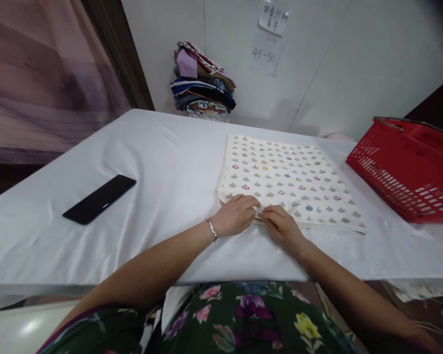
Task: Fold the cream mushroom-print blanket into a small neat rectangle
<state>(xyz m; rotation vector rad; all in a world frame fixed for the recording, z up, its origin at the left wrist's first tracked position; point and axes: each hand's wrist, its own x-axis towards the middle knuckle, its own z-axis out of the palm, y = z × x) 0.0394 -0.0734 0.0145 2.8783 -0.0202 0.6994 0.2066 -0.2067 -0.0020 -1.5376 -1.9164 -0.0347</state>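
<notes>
A cream cloth (280, 172) printed with small grey, red, blue and yellow shapes lies folded flat on the white-covered table. At its near edge, left of the middle, my left hand (238, 215) is closed on the layered edge, a silver bracelet on its wrist. Close beside it, my right hand (283, 227) pinches the same edge between thumb and fingers. A small gap separates the two hands, and the edge between them is slightly raised. The fingertips partly hide the cloth layers.
A black phone-like slab (99, 198) lies on the white tablecloth (170, 162) at the left. The red basket (409, 169) stands at the right. Folded clothes (204, 83) are stacked beyond the far edge, against the wall. Paper signs hang above.
</notes>
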